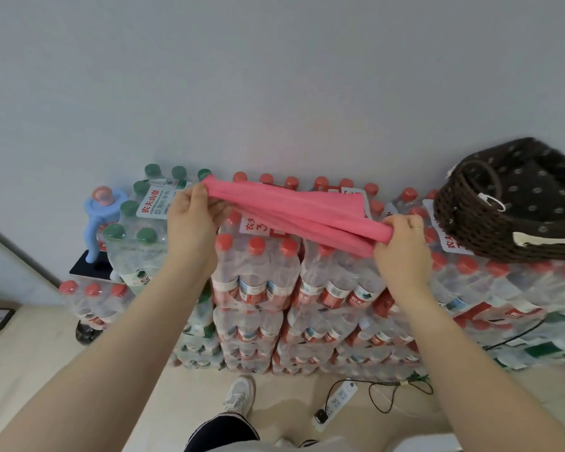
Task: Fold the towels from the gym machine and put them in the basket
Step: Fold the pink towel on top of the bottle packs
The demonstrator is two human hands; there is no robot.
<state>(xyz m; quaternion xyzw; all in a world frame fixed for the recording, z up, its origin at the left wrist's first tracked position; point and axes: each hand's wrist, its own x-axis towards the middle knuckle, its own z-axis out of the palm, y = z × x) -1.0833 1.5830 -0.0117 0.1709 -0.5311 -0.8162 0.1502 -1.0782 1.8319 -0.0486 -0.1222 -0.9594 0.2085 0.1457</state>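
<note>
Above the stacked packs of water bottles (258, 282), both hands are stretching a pink towel (294, 212) between them: the left hand (191, 220) is pinching one end, the right hand (402, 246) is gripping the other with curled fingers. Beside the right hand, a dark woven basket (490, 230) is sitting on the packs.

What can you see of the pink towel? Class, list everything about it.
The pink towel looks like soft, plain cloth, gathered into long folds. It is stretched in the air above the red-capped water bottle packs, slanting down from left to right. The left hand grips one end and the right hand grips the other. It is not yet in the basket.
</note>
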